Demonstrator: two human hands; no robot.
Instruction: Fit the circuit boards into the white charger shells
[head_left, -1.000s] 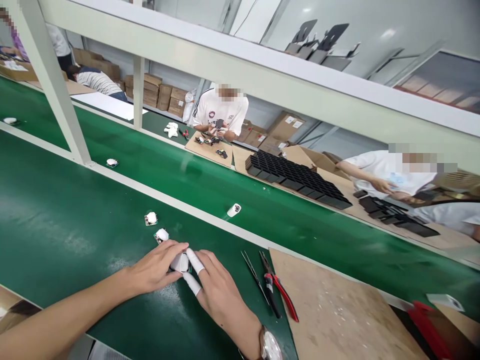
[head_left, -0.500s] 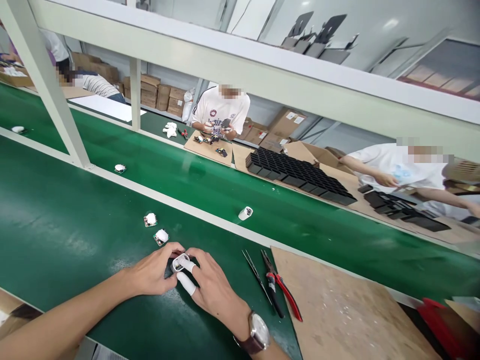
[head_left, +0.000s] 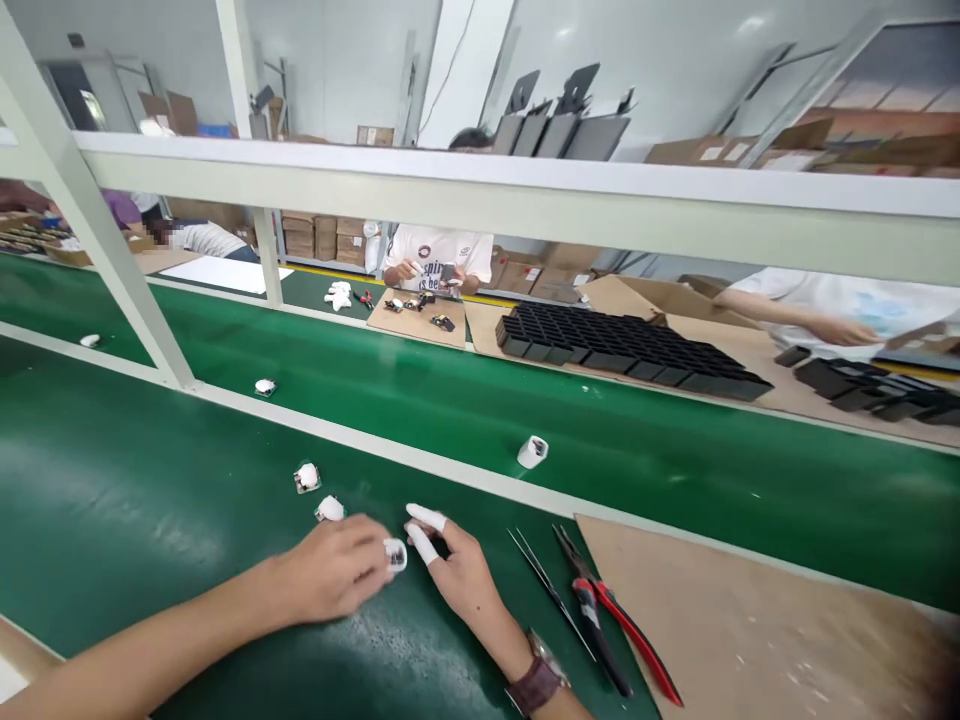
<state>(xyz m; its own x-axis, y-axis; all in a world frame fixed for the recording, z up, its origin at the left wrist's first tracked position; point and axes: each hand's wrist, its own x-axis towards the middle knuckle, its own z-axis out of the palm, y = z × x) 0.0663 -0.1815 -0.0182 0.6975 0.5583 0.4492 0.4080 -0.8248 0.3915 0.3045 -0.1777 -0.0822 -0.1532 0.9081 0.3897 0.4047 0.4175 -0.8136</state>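
My left hand [head_left: 334, 572] is closed on a small white plastic housing [head_left: 397, 555], whose open end faces right and shows dark parts inside. My right hand [head_left: 466, 575], with white finger cots on two fingers, is just right of the housing and apart from it. Its fingers are stretched out and a little spread, with nothing visible in them. Two small circuit boards with white tops lie beyond my left hand: one board [head_left: 307, 477] is farther off, the other board [head_left: 329, 508] close to my knuckles. To the right of my right hand are tweezers [head_left: 551, 592] and red-and-black pliers [head_left: 611, 620].
A cardboard sheet [head_left: 720, 620] covers the bench at right. Past a pale rail [head_left: 450, 470], the green belt [head_left: 420, 395] carries another white housing [head_left: 533, 452] and a board [head_left: 265, 387]. Across it, co-workers sit by rows of black cases [head_left: 622, 350]. A slanted post [head_left: 124, 230] stands left.
My right hand has come away from the white housing and moved right. My left hand now holds the housing alone, turned to the right. The camera view has tilted up.
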